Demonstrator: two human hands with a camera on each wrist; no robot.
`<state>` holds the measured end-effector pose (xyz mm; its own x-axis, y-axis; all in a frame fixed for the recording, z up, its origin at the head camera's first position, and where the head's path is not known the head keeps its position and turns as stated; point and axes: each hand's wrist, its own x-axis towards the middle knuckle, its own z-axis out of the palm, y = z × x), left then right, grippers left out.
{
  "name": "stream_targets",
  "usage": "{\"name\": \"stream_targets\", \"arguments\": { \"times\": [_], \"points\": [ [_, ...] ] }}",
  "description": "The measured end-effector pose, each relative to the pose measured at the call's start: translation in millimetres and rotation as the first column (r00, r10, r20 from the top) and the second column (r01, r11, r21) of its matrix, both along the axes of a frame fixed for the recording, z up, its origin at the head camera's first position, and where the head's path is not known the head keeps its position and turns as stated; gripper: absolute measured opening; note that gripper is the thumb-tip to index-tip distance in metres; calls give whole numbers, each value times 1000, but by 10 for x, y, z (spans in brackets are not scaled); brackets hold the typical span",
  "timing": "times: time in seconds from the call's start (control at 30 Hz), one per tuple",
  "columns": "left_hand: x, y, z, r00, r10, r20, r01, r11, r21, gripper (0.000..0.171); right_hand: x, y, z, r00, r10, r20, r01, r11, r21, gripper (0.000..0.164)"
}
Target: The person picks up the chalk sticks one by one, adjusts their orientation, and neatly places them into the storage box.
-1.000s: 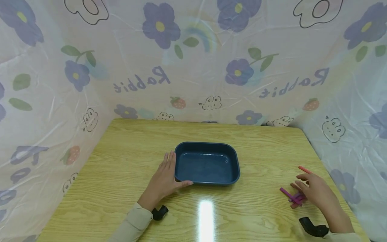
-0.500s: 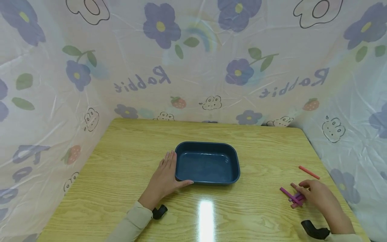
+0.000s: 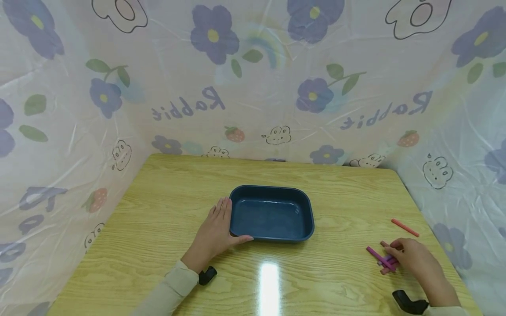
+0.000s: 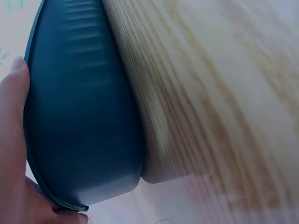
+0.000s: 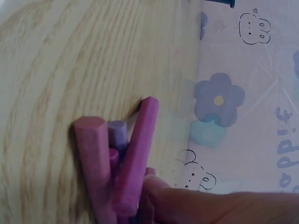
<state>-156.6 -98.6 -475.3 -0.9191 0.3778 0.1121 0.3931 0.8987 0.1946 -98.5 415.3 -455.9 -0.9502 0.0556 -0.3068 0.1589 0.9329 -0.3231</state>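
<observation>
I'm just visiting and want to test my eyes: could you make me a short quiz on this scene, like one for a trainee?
1. True or false: the left hand touches the tray.
2. What colour is the stick lying apart from the pile? A) green, B) orange-red, C) white.
3. Which hand is at the pile?

Key: 1. True. 2. B. 3. The right hand.
</observation>
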Motion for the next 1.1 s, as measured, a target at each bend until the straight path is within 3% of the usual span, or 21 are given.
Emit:
{"name": "stream_targets", "arguments": {
  "times": [0.7, 1.1],
  "points": [
    [-10, -5, 14, 999, 6, 52, -6, 1000, 2, 123, -14, -11, -14, 999, 25, -29, -25, 1000, -2, 34],
    [-14, -7, 5, 1000, 2, 31, -1, 1000, -24, 123, 17, -84, 69, 980, 48, -195, -52, 999, -16, 27]
  ]
}}
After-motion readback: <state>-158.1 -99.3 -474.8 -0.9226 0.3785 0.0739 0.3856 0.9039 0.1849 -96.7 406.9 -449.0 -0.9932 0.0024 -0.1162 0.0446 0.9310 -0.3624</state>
